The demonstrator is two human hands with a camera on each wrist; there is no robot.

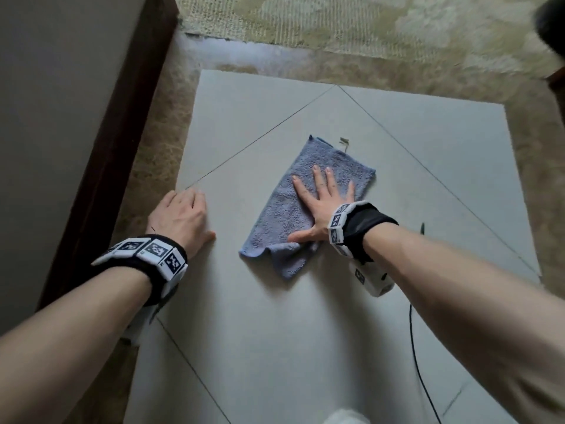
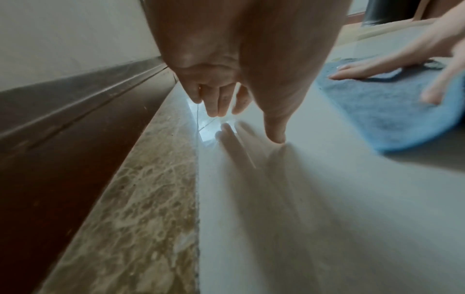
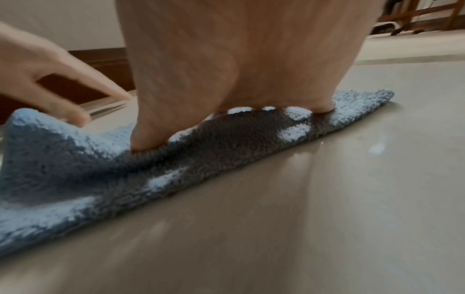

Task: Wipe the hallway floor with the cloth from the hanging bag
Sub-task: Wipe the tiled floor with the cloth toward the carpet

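A blue terry cloth point(image 1: 284, 215) lies spread on the pale grey floor tiles point(image 1: 275, 316), with its near corner folded over. My right hand point(image 1: 321, 203) presses flat on the cloth, fingers straight and spread. In the right wrist view the palm point(image 3: 239, 69) bears down on the cloth point(image 3: 100, 169), which bunches up at the left. My left hand point(image 1: 180, 215) rests on the bare tile to the left of the cloth, its fingertips point(image 2: 276, 137) touching the floor point(image 2: 327, 199). In the left wrist view the cloth point(image 2: 390, 111) lies at the right under the right hand point(image 2: 402, 59).
A dark wooden skirting board point(image 1: 116, 142) runs along the wall on the left, beside a brown marble border strip point(image 1: 153, 166). A patterned rug point(image 1: 336, 22) lies ahead. A black cable point(image 1: 415, 356) trails over the tiles at the right. Small bits of debris point(image 1: 344, 142) lie past the cloth.
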